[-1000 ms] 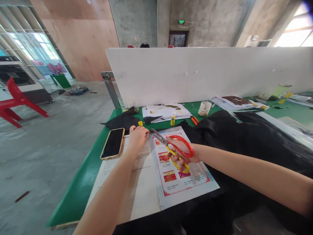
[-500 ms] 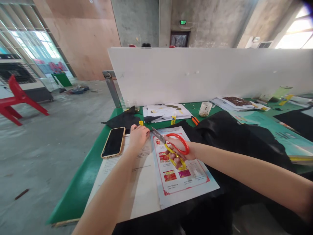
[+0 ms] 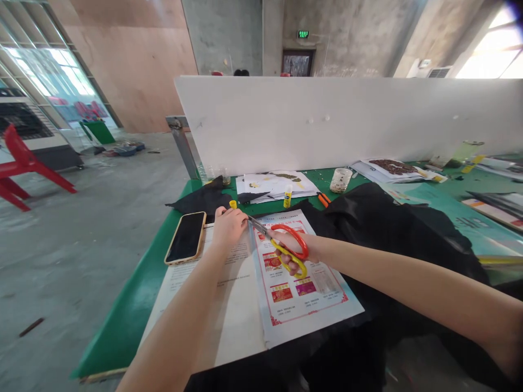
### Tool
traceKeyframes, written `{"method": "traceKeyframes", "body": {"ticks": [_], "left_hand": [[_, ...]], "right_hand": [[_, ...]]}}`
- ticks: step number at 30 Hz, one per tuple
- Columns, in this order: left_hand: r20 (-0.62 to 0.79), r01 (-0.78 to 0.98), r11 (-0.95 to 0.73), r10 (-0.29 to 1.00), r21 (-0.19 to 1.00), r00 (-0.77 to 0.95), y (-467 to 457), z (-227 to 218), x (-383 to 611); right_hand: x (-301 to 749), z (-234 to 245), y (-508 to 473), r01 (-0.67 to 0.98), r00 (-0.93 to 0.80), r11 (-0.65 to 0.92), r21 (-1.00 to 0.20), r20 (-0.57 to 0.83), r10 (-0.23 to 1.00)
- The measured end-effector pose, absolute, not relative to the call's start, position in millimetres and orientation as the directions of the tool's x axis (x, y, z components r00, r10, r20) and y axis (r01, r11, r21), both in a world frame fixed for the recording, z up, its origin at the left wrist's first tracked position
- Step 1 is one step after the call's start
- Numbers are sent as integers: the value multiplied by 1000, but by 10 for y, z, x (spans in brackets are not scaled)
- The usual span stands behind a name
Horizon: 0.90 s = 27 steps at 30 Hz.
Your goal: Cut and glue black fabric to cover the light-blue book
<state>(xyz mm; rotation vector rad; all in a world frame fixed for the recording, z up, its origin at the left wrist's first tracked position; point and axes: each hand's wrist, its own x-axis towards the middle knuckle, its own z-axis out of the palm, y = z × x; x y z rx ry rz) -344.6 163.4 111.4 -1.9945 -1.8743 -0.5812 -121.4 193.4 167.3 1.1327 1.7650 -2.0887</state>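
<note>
My right hand [image 3: 295, 253] is closed through the red and yellow handles of a pair of scissors [image 3: 281, 245], whose metal blades point up-left over a printed sheet with red pictures [image 3: 304, 294]. My left hand [image 3: 227, 228] lies on a white text sheet [image 3: 220, 305] beside it, fingers curled at the sheet's far edge, close to the blade tips. What those fingers pinch, if anything, is hidden. A phone with a dark screen [image 3: 186, 238] lies just left of that hand.
Green table [image 3: 134, 305] with black cloth [image 3: 388, 228] to the right. Behind stand a white divider board [image 3: 347, 120], papers [image 3: 278, 185], a glue stick [image 3: 287, 197], a small jar [image 3: 340, 180] and an orange tool [image 3: 323, 200]. A red chair [image 3: 24, 169] stands on the concrete floor at left.
My right hand has slid the scissors up and to the left, bringing the blades nearer my left hand. The left hand has barely moved.
</note>
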Motion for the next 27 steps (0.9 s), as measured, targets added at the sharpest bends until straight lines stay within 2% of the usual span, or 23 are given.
{"method": "traceKeyframes", "body": {"ticks": [6,11,27], "left_hand": [[516,997,-64,856,35,37,1641,1117,-3431],[490,998,-56,871,41,29,1630,1148,-3405],[480,998,-53,877,44,25,1631,1154,-3409]], "right_hand": [[-1237,1558,1987,611,-649,-231,-757,-646,401],[-1249,1485,2041,642,-603,-261,-721,-685,409],[-1249,1603,1954,644,-618,-156,-749,-629,471]]}}
